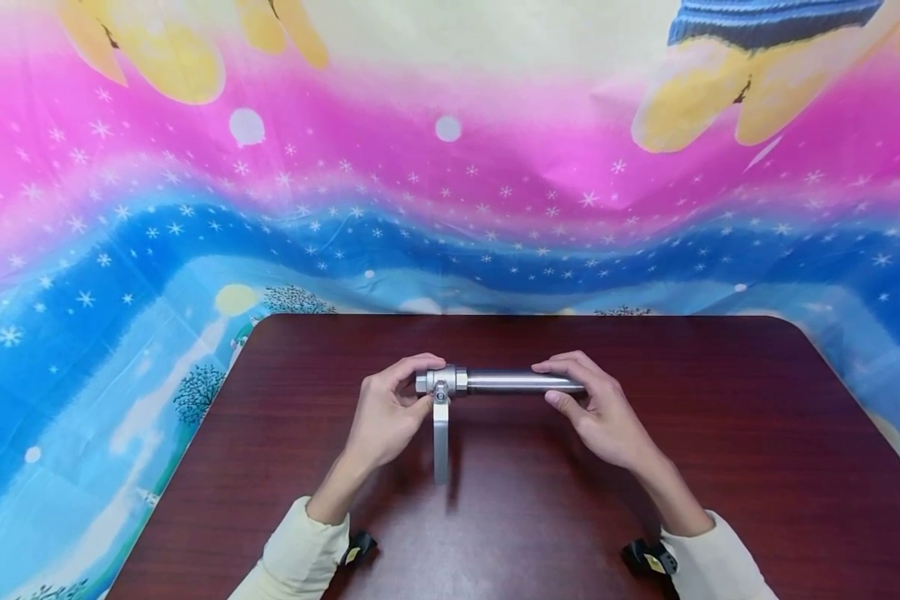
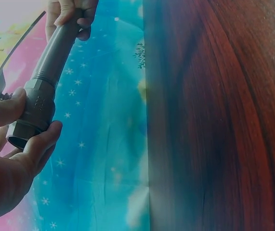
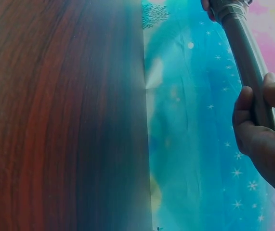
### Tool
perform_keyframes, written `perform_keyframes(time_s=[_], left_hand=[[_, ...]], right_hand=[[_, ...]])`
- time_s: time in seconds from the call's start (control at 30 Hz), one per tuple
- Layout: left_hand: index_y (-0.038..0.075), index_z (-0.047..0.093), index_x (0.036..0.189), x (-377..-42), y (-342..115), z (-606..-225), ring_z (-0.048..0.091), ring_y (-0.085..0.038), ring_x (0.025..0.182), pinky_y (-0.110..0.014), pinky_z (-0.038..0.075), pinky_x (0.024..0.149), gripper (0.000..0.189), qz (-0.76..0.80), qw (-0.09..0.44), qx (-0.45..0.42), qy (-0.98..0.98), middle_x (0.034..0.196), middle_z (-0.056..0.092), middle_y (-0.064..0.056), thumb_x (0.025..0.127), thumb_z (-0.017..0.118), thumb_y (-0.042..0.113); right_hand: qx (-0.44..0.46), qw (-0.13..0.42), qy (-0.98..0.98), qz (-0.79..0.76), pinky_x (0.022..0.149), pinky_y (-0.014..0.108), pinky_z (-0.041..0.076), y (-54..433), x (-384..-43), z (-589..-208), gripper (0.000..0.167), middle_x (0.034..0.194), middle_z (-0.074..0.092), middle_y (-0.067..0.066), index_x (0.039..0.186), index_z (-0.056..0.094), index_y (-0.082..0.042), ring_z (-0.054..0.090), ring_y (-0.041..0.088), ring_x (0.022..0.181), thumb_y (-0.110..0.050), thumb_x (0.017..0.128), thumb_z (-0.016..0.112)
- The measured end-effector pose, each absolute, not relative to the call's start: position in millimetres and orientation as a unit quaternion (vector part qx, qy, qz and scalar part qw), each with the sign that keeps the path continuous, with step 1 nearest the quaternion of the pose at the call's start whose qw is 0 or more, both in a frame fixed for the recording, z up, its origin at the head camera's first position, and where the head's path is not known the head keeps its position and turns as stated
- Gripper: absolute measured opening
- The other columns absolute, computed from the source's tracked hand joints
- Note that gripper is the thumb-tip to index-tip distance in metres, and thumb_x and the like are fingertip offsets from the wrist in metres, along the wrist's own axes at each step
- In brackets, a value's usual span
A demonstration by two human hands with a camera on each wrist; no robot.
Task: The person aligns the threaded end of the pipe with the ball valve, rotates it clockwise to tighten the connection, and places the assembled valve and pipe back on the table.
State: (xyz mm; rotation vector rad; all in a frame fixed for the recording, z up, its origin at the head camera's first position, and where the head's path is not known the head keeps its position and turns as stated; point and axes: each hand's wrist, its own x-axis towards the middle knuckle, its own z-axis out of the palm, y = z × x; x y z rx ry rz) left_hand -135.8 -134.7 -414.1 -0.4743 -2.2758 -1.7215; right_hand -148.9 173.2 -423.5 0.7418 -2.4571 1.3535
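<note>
A steel ball valve (image 1: pixel 441 381) is joined to a length of shiny metal pipe (image 1: pixel 506 382), and both hands hold the assembly level over the table. My left hand (image 1: pixel 385 414) grips the valve body between thumb and fingers at its left end. The pipe's free end is in my right hand (image 1: pixel 603 414), thumb on the near side and fingers over the far side. From the valve, a flat lever handle (image 1: pixel 441 442) points toward me. In the left wrist view, threads (image 2: pixel 43 77) show where the pipe meets the valve's hex collar.
The dark reddish-brown wooden table (image 1: pixel 495 525) has rounded far corners. Behind it hangs a printed cloth (image 1: pixel 420 192) in pink and blue with snowflakes. Black wrist devices (image 1: pixel 651 557) sit under the pale sleeves (image 1: pixel 300 550).
</note>
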Motion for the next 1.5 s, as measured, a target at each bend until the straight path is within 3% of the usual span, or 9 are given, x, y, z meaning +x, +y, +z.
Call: perform_keyframes(time_s=[0.3, 0.4, 0.57, 0.77, 0.93, 1.13, 1.5], left_hand=[[0.003, 0.077, 0.122, -135.3, -135.6, -413.5, 0.074, -0.014, 0.102, -0.02, 0.063, 0.079, 0.044, -0.587, 0.125, -0.166, -0.783, 0.126, 0.076, -0.012, 0.084, 0.075, -0.019], [0.005, 0.077, 0.122, -135.3, -135.7, -413.7, 0.074, -0.014, 0.101, -0.02, 0.063, 0.078, 0.044, -0.583, 0.129, -0.17, -0.784, 0.126, 0.076, -0.011, 0.084, 0.076, -0.018], [0.007, 0.078, 0.121, -135.2, -135.1, -414.3, 0.074, -0.015, 0.101, -0.021, 0.064, 0.078, 0.045, -0.585, 0.128, -0.17, -0.783, 0.126, 0.076, -0.012, 0.084, 0.076, -0.018], [0.005, 0.077, 0.121, -134.8, -134.2, -414.9, 0.074, -0.017, 0.101, -0.024, 0.065, 0.079, 0.044, -0.586, 0.124, -0.163, -0.784, 0.125, 0.076, -0.013, 0.084, 0.076, -0.018], [0.005, 0.077, 0.121, -135.3, -134.5, -414.9, 0.074, -0.017, 0.101, -0.024, 0.065, 0.079, 0.044, -0.588, 0.123, -0.163, -0.783, 0.125, 0.076, -0.013, 0.084, 0.076, -0.018], [0.005, 0.077, 0.121, -135.5, -135.5, -413.5, 0.074, -0.017, 0.103, -0.024, 0.065, 0.08, 0.043, -0.59, 0.121, -0.166, -0.781, 0.126, 0.076, -0.014, 0.085, 0.075, -0.018], [0.002, 0.077, 0.121, -135.0, -135.6, -411.5, 0.074, -0.013, 0.102, -0.021, 0.064, 0.08, 0.042, -0.59, 0.128, -0.169, -0.779, 0.126, 0.076, -0.014, 0.084, 0.075, -0.019]], right_hand=[[0.254, 0.106, -0.842, 0.464, 0.077, 0.016, 0.052, 173.7, -149.5, -423.8, 0.038, 0.126, 0.071, 0.002, 0.135, 0.072, -0.021, 0.063, 0.005, 0.093, -0.001, 0.102, 0.069], [0.253, 0.104, -0.843, 0.462, 0.083, 0.014, 0.05, 172.6, -148.8, -424.1, 0.039, 0.129, 0.069, 0.003, 0.137, 0.071, -0.019, 0.062, 0.005, 0.103, -0.002, 0.102, 0.069], [0.262, 0.099, -0.841, 0.462, 0.093, 0.009, 0.043, 171.6, -147.0, -425.1, 0.052, 0.14, 0.06, 0.008, 0.14, 0.067, -0.014, 0.051, 0.007, 0.126, 0.009, 0.094, 0.074], [0.276, 0.116, -0.836, 0.46, 0.103, 0.007, 0.038, 171.2, -146.7, -426.3, 0.053, 0.137, 0.059, 0.007, 0.131, 0.071, -0.011, 0.05, 0.009, 0.128, 0.018, 0.087, 0.074], [0.273, 0.13, -0.836, 0.457, 0.094, 0.008, 0.045, 171.5, -147.1, -425.3, 0.05, 0.129, 0.062, 0.003, 0.129, 0.074, -0.014, 0.054, 0.006, 0.119, 0.016, 0.088, 0.075], [0.261, 0.123, -0.842, 0.455, 0.083, 0.011, 0.051, 172.1, -146.3, -422.3, 0.048, 0.13, 0.066, 0.002, 0.13, 0.074, -0.018, 0.057, 0.004, 0.117, 0.011, 0.092, 0.075], [0.259, 0.117, -0.839, 0.465, 0.092, 0.008, 0.047, 173.3, -147.2, -422.1, 0.043, 0.129, 0.07, 0.002, 0.133, 0.074, -0.017, 0.06, 0.004, 0.117, 0.004, 0.095, 0.075]])
